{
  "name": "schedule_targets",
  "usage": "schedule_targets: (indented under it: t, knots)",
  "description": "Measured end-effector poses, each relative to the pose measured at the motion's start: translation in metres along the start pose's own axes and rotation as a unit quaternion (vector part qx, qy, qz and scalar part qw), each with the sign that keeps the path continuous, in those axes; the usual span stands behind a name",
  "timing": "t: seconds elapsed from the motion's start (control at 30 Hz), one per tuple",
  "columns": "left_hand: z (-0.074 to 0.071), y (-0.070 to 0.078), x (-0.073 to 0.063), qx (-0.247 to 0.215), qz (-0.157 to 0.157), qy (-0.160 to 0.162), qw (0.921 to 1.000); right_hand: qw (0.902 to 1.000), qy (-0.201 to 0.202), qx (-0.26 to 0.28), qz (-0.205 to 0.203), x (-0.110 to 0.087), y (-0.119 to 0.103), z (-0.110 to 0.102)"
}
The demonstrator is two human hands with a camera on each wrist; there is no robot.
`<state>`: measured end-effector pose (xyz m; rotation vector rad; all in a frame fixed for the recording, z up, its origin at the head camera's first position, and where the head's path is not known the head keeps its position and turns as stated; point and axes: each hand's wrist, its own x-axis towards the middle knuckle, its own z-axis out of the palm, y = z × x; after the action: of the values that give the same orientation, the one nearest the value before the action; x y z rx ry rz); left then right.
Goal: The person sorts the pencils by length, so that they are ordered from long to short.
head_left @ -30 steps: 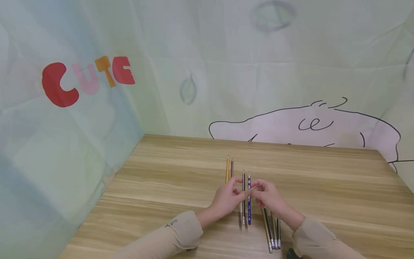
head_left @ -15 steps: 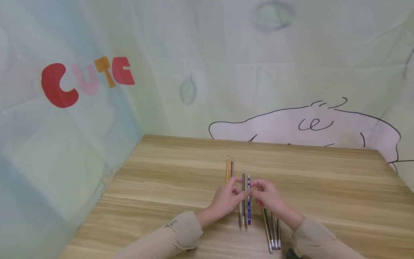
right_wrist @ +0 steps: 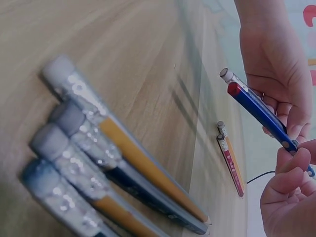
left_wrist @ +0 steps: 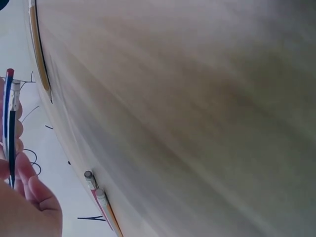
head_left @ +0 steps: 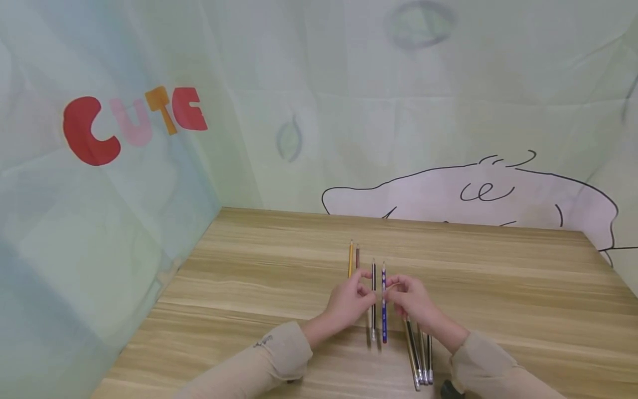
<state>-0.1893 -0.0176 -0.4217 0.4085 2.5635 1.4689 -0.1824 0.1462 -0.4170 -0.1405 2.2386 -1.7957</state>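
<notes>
In the head view my left hand (head_left: 346, 302) pinches a black pencil (head_left: 373, 324) with a white eraser end, its point away from me. Beside it, my right hand (head_left: 416, 302) pinches a blue patterned pencil (head_left: 384, 324) with a red end. Both pencils are off the table, roughly parallel, with a narrow gap between them. The right wrist view shows the blue pencil (right_wrist: 259, 113) in front of the black one, with my left hand (right_wrist: 279, 59) behind. Past my left hand, a yellow pencil (head_left: 350, 259) and a dark red pencil (head_left: 357, 256) lie side by side.
Several pencils (head_left: 416, 354) with eraser ends towards me lie bunched on the wooden table (head_left: 249, 266), partly under my right hand. A printed cloth backdrop (head_left: 299, 83) closes off the left and far sides. A dark object (head_left: 451, 390) shows by the right sleeve.
My left hand has shifted slightly left and away from me with the black pencil, widening the gap between the two pencils. The blue pencil has moved a little away too.
</notes>
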Motion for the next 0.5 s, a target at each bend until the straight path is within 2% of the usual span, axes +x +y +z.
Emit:
schedule_targets:
  t: [0.3, 0.5]
  knots:
    - [-0.002, -0.005, 0.011, 0.016, -0.005, 0.005, 0.9998, 0.9998, 0.017, 0.001, 0.01, 0.005, -0.005, -0.001]
    - [-0.005, -0.001, 0.019, 0.025, -0.009, 0.012, 0.9996, 0.9997, 0.019, -0.002, 0.014, 0.012, -0.009, -0.002]
